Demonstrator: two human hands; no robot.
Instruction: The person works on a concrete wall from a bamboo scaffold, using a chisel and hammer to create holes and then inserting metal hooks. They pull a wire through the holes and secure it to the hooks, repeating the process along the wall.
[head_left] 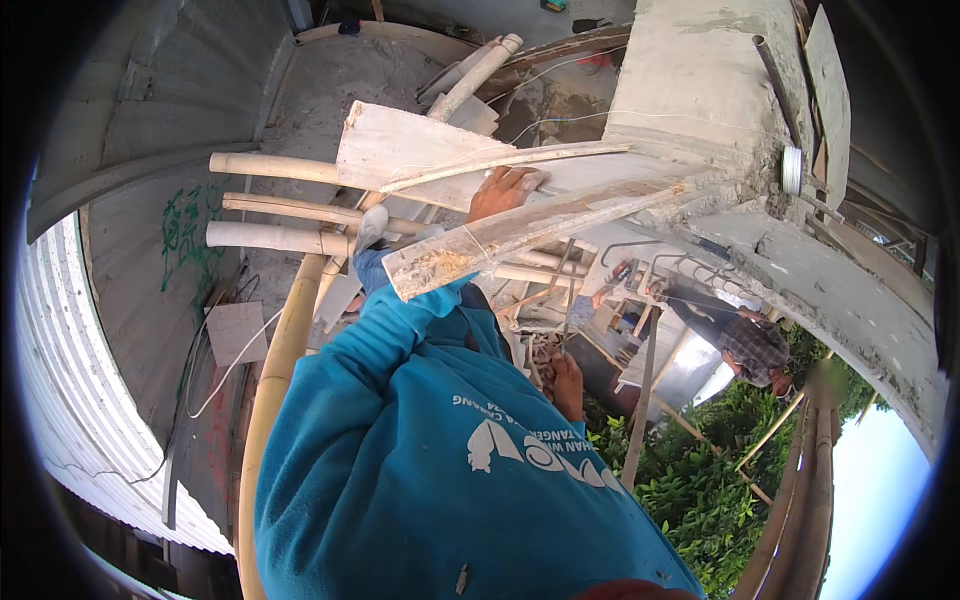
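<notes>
Two hands showed. One hand (505, 190) lay flat, open, on the plank (520, 232); the other hand (567, 385) gripped a steel rod (568, 300) below

Rough wooden plank (540, 228); smooth bamboo poles (275, 238); coarse concrete beam (700, 90).

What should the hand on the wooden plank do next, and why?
Probably firm up the left hand on the plank before shifting anything. The plank juts out over bamboo poles, high above bushes, and the right hand is busy holding a thin metal rod.
</notes>
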